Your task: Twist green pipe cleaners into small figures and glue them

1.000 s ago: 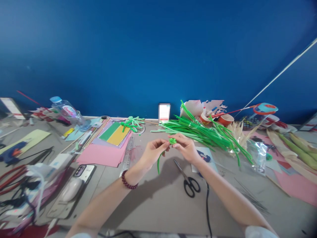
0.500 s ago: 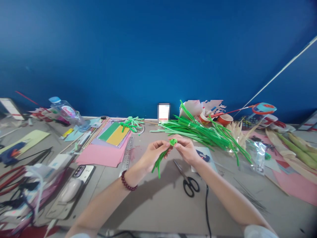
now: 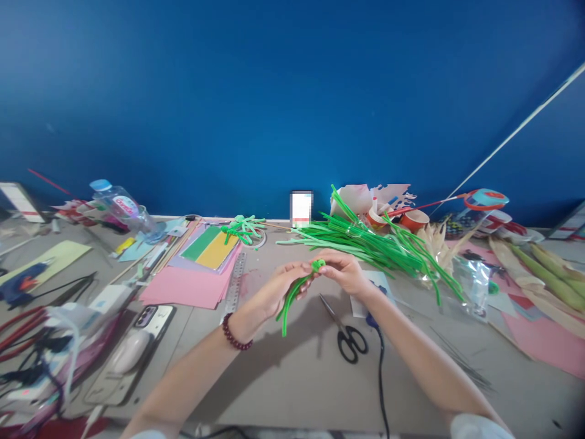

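Green pipe cleaners are bunched and twisted into a small knot at one end, with loose ends hanging down to the left. My left hand pinches them just below the knot. At the knot, my right hand has its thumb and fingers closed on the same piece. Both hands are raised over the table. A pair of scissors with black handles lies below my right hand. Behind the hands lies a big pile of green pipe cleaners.
On the left are pink paper sheets, a metal ruler, a phone under a white mouse, a plastic bottle and a glue gun. Corn husks lie at the right. A black cable runs off the front edge.
The knot end has turned slightly and shifted a little left in my hands. The hanging ends have swung left and lower. Both hands keep their hold.
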A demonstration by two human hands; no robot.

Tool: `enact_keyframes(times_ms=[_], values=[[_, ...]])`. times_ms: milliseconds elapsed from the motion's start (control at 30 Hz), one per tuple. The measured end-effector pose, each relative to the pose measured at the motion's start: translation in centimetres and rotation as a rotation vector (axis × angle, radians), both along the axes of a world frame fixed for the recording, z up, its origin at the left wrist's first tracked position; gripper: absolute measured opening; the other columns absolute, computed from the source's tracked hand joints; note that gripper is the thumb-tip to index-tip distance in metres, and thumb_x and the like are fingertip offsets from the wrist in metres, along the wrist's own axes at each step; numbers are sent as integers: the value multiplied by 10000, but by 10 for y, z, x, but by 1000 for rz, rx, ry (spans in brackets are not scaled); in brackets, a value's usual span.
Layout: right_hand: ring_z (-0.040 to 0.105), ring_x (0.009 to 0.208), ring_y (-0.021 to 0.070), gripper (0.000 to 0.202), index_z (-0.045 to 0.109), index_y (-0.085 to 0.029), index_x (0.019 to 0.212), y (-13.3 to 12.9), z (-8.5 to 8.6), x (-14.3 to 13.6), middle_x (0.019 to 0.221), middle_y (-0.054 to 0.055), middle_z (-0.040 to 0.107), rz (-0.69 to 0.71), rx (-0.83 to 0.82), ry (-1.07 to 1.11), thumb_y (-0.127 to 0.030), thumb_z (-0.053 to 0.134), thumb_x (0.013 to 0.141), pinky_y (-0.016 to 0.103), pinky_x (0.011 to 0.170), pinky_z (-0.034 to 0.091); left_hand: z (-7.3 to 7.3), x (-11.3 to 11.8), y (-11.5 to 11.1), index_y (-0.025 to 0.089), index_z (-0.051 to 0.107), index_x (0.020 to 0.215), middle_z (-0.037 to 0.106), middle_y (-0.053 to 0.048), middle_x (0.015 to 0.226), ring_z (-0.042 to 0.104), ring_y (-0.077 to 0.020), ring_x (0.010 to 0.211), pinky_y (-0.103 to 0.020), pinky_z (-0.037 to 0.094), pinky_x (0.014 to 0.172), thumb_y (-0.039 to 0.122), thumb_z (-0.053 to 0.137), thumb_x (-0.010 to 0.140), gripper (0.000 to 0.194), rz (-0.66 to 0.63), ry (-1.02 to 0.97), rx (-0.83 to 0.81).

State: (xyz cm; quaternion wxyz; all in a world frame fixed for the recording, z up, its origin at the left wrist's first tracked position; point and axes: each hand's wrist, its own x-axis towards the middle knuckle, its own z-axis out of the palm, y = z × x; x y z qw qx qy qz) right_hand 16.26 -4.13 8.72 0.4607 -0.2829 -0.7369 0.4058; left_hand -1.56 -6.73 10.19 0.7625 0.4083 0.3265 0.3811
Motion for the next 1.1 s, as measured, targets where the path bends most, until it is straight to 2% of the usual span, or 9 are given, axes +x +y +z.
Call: enact_keyframes(times_ms=[167,333,533,700,767,833,933,1100], values=[[625,708,163,325,715,-188,866,-2,-1,-5,770,52,678,-50,15,44,-488,621,782,300,670,523,2,3,-2,126,586,633,407,39,535,313,-48,460,-215,228,449,421,721,668,327,31,34,23],[626,720,184,357,734,-203,830,-1,-2,-6,764,58,691,-87,13,33,-532,664,713,328,692,525,-2,7,-2,134,551,612,349,58,513,261,-40,448,-210,187,438,444,708,684,355,45,40,38],[622,748,184,292,733,-205,868,-1,-2,-3,798,64,689,-29,-42,46,-449,710,709,326,700,519,-5,5,-2,138,546,639,321,59,518,250,-45,448,-210,179,440,423,633,759,321,-17,35,43],[612,709,169,237,722,-189,857,-1,-2,-2,764,61,672,-4,-90,80,-393,700,738,313,686,510,-1,1,1,132,563,702,412,21,564,364,-74,483,-215,285,453,378,526,788,263,-78,7,34],[612,705,165,227,718,-191,861,-2,-2,-2,775,58,668,-34,-104,100,-380,703,735,303,674,509,1,0,1,132,569,758,474,-3,616,434,-97,529,-227,353,478,352,518,777,228,-30,54,139],[614,725,171,224,719,-194,843,-1,-2,-3,787,59,671,-80,-98,105,-382,713,721,302,676,508,2,-1,1,147,560,878,526,-8,683,493,-111,590,-229,404,520,304,578,748,204,100,168,326],[615,725,180,223,718,-196,794,-1,-1,-4,767,56,673,-140,-92,103,-398,727,699,310,677,510,1,0,-1,192,516,1011,588,-5,775,564,-121,697,-233,462,622,236,652,725,320,312,376,619],[620,720,187,247,712,-198,756,-1,-2,-5,753,52,678,-165,-123,130,-425,747,665,321,686,515,-5,0,-4,198,587,1000,686,-61,927,659,-160,816,-294,522,761,241,597,809,196,396,539,891]])
